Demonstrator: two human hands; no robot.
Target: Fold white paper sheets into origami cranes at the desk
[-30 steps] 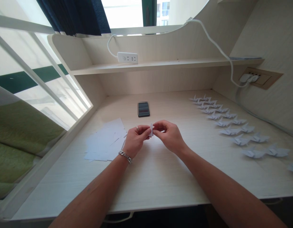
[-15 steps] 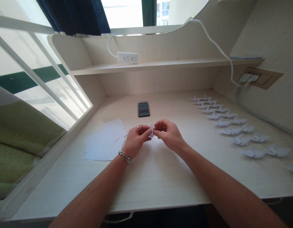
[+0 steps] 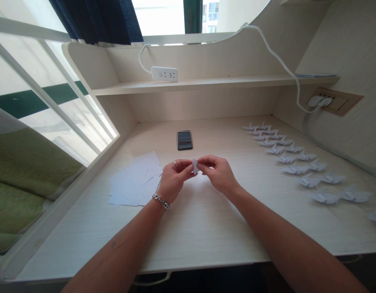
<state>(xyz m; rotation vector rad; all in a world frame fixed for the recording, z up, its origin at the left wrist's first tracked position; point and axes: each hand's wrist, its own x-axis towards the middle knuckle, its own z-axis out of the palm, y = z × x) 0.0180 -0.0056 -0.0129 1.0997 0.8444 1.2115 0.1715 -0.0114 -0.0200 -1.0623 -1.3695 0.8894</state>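
A small folded piece of white paper is pinched between both hands just above the desk. My left hand, with a ring and a chain bracelet, grips it from the left with closed fingers. My right hand pinches its right side with thumb and forefinger. A loose pile of white paper sheets lies just left of my left hand. Two rows of several finished white paper cranes run along the right part of the desk.
A dark phone lies on the desk behind my hands. A white power strip sits on the shelf above, its cable running to a wall socket at the right. A window rail and green bedding are at the left.
Both hands have lifted slightly and worked the small paper piece between the fingertips; it now stands a little higher. Nothing else on the desk has moved.
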